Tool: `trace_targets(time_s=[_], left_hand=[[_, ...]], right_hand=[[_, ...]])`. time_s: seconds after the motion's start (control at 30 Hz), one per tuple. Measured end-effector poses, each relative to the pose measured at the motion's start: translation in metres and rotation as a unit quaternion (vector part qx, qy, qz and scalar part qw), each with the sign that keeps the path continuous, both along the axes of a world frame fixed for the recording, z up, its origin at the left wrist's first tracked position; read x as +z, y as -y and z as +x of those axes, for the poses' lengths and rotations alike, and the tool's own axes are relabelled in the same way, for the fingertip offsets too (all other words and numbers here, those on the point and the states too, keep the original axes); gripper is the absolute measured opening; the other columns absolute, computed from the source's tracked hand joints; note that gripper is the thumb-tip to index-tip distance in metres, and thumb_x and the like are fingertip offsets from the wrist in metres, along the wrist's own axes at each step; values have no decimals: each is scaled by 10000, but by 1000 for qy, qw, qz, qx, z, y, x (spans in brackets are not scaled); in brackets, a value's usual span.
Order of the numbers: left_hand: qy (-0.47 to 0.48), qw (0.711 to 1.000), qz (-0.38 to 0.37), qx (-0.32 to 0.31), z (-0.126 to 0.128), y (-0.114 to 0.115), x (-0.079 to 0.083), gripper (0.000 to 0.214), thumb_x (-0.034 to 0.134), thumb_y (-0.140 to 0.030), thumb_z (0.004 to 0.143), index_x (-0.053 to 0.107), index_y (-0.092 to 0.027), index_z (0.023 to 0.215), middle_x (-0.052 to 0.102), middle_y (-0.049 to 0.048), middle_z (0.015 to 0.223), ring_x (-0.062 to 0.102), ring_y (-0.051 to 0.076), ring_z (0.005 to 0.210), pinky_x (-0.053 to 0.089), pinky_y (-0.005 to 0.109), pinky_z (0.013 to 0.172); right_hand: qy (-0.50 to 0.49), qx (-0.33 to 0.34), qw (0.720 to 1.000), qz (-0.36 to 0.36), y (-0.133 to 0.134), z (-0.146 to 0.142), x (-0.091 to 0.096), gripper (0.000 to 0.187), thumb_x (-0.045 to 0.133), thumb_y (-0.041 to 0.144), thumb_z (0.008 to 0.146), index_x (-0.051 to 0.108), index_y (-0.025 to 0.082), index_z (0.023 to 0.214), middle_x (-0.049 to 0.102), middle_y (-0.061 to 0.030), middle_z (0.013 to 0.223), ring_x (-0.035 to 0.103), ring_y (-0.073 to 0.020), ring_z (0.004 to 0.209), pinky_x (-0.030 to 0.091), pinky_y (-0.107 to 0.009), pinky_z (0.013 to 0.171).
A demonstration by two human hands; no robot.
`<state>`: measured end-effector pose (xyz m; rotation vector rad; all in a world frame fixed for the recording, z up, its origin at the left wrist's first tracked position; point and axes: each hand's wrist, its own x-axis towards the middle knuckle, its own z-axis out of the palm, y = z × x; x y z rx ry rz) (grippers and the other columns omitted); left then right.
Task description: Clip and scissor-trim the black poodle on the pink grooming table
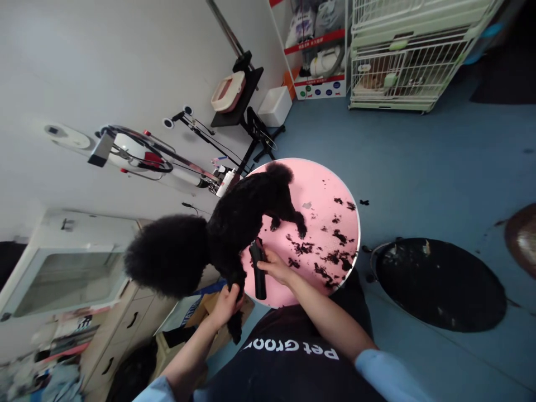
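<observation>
A black curly-coated dog (238, 215) stands on a round pink grooming table (312, 178), its big fluffy head toward the left. My left hand (226, 306) is closed around one of its front legs, and the paw hangs out below my fingers past the table's edge. In my right hand (273, 266) is a black hair clipper (258, 273), its blade end pointing up close to the dog's chest. Whether the blade touches the coat I cannot tell. Tufts of cut black hair (335, 257) lie scattered over the table's right side.
A black oval stool (439, 285) stands on the blue floor at the right. Wire cages (402, 72) and a shelf of bags (314, 44) line the back. A white cabinet (75, 268) is at the left, and a stand with cables (146, 156) is by the wall.
</observation>
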<state>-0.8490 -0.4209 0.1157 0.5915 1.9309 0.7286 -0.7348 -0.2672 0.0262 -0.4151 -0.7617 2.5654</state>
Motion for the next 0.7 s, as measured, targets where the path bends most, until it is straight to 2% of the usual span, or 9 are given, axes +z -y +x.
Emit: trace_targets(time_s=[0.17, 0.4, 0.57, 0.7], left_hand=[[0, 1000, -14, 19, -1, 8, 3, 712, 436, -914, 645, 412, -212, 535, 298, -56, 379, 234, 62, 341, 148, 244, 406], [-4, 999, -25, 47, -8, 15, 2, 721, 424, -915, 646, 435, -199, 569, 297, -66, 394, 238, 58, 351, 149, 232, 408], [-6, 999, -18, 42, -14, 11, 1, 727, 408, -930, 632, 408, -208, 549, 277, -72, 377, 218, 52, 337, 155, 230, 404], [-12, 999, -3, 30, -17, 8, 2, 730, 393, -928, 646, 396, -210, 514, 286, -59, 372, 232, 56, 338, 168, 235, 408]], right_hand=[[-23, -10, 1000, 11, 2, -3, -9, 301, 698, 237, 731, 649, 205, 1026, 661, -13, 905, 595, -178, 819, 480, -340, 776], [-33, 27, 998, 40, -28, -3, -15, 399, 764, 260, 673, 645, 208, 1050, 647, 10, 858, 571, -151, 772, 473, -283, 719], [-35, 37, 996, 66, -38, -6, -22, 371, 776, 277, 675, 644, 204, 1013, 660, 0, 865, 595, -160, 786, 472, -282, 719], [-41, 29, 995, 89, -45, -8, -26, 406, 779, 278, 683, 652, 207, 1062, 683, -10, 914, 625, -182, 865, 482, -320, 810]])
